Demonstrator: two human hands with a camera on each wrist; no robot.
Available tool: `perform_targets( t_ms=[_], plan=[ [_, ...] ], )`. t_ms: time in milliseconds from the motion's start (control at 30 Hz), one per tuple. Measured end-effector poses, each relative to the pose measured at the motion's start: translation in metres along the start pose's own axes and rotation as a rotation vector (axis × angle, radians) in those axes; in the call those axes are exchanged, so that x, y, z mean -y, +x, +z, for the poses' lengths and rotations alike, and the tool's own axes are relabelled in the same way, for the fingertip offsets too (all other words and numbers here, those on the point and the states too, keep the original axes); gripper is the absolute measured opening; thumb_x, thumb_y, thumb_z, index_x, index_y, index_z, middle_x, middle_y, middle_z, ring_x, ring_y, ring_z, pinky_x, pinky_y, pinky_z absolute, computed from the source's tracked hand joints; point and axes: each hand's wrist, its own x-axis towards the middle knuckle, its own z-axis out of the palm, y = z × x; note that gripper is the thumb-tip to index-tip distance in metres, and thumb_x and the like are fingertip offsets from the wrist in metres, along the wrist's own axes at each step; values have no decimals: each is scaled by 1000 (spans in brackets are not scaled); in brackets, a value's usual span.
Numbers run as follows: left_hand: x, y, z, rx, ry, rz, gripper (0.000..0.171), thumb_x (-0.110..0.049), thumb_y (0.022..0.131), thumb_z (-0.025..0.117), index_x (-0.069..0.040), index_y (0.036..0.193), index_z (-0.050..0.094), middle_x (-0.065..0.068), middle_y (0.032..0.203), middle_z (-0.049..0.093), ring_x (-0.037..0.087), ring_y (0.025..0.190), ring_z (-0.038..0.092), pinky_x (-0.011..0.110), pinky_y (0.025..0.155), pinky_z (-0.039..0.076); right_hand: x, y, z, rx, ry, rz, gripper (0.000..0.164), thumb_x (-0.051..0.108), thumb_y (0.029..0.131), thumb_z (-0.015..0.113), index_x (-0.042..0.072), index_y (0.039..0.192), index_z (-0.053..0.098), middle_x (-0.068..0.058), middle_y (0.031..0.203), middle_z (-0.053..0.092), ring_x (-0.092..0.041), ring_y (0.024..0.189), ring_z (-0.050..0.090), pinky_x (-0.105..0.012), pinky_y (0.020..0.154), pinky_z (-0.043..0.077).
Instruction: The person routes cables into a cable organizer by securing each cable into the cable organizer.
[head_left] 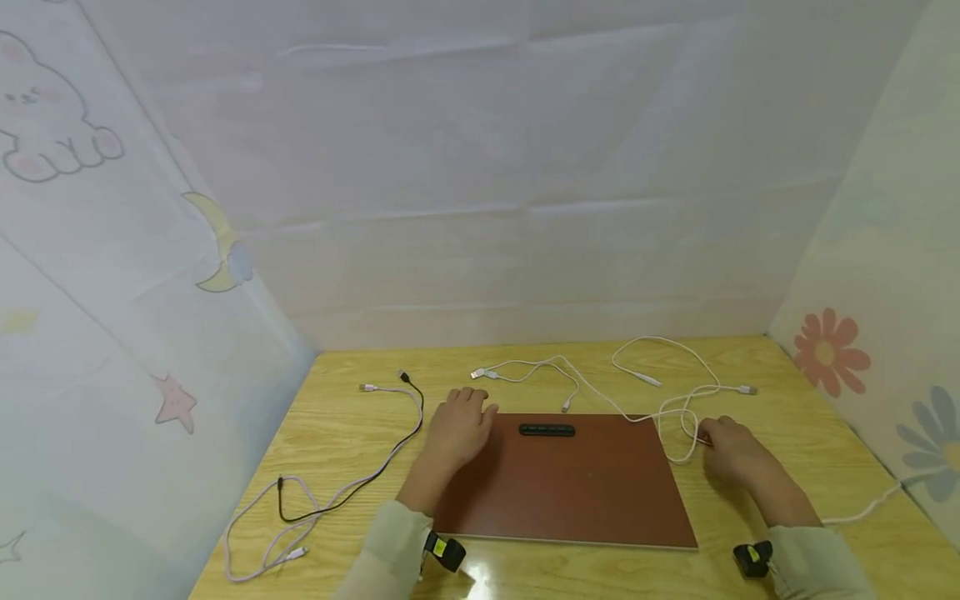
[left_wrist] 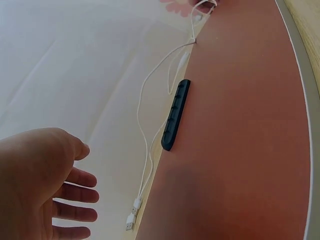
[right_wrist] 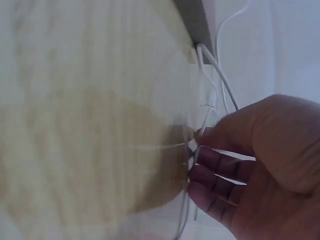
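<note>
My right hand pinches a white charging cable between thumb and fingers, just beyond the right edge of a brown board. The cable's loops lie tangled by the board's far right corner, and a metal USB plug rests behind the hand. My left hand hovers at the board's far left corner, fingers apart and holding nothing. Near the board's back edge lies a black slotted cable holder, also seen in the left wrist view as a dark strip with several notches.
At the left, a black cable and a pale lilac cable lie twisted together on the wooden table. Behind the board sits a white USB plug. Another white cord crosses the table's right edge. Printed sheets stand around it.
</note>
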Motion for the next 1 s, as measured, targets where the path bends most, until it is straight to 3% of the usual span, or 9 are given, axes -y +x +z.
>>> perform_targets(
  t_ms=[67,167,367,467,633,733,800,1000],
  plan=[
    [-3,1,0,-3,5,5,42,-42,108,46,-10,132,62,8,130,62,30,124,55,49,95,51,0,-1,0,-8,-1,1,5,2,96,59,-3,95,61,-11,86,53,-26,76,51,-43,66,44],
    [-8,1,1,-7,15,16,42,-42,108,45,-11,131,63,7,129,63,29,123,56,48,94,52,-2,-1,2,-18,-19,4,10,8,98,63,3,90,60,-7,83,53,-23,73,48,-39,63,40],
    [-16,0,4,9,21,35,43,-43,109,43,-11,131,63,6,128,63,28,122,56,47,95,52,-10,-1,-2,-93,11,85,18,11,105,47,-6,101,53,-15,83,61,-28,71,59,-45,60,47],
    [-18,3,6,8,30,40,43,-43,109,42,-12,132,62,6,130,63,27,123,56,47,95,52,-8,-2,-8,-179,63,120,22,12,107,40,-8,108,49,-20,85,61,-30,70,59,-45,59,46],
    [-24,6,10,-2,4,53,43,-43,109,42,-13,131,64,5,130,64,26,123,56,45,94,53,8,-4,-20,-433,112,92,24,10,106,42,-11,111,50,-27,89,61,-34,69,58,-46,57,45],
    [-31,7,11,-15,-28,66,41,-42,109,44,-13,129,65,4,128,65,26,121,58,45,93,53,21,-5,-29,-553,139,64,24,10,105,43,-11,112,52,-25,88,60,-33,68,56,-43,56,44],
    [-37,8,11,-25,-48,79,40,-41,109,44,-13,127,66,4,126,66,25,120,59,44,93,54,30,-6,-35,-593,151,53,25,12,105,43,-9,112,54,-21,86,59,-29,66,54,-40,56,41],
    [-58,10,14,-33,-157,121,35,-36,109,45,-14,121,70,2,121,69,23,115,62,41,91,55,57,-13,-47,-611,189,46,29,18,106,44,-6,116,55,-16,87,60,-21,65,50,-31,53,39]
  ],
)
